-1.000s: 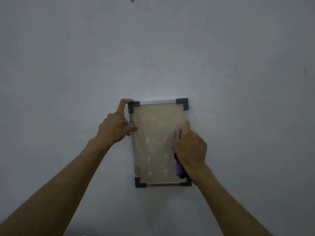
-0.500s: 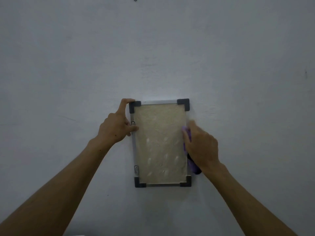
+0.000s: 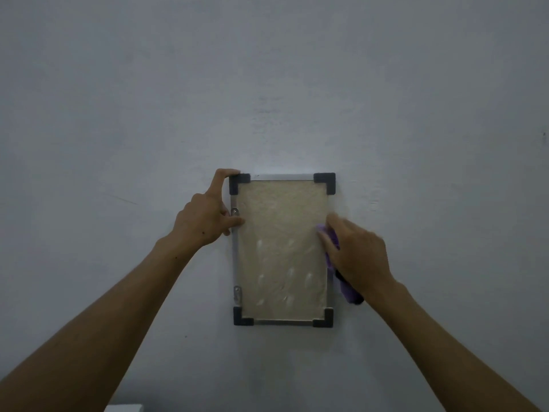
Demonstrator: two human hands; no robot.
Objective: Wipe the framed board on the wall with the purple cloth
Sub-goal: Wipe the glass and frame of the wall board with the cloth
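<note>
Purple cloth worked along the right edge of the framed board, centre of the picture

The framed board hung flat on the grey wall just below mid-picture, a thin metal frame with dark corner caps round a pale, textured panel; it looked light and stiff, likely to shift on its mounts if pushed sideways, so bracing the frame was the sensible hold. The left hand did that at the upper left corner, forefinger hooked over the top cap and thumb pressed on the left rail. The right hand, blurred, had its fingers curled round the purple cloth, soft and bunched, pressing it at the right rail with a tail hanging lower right. A small white object showed at the bottom edge.
</note>
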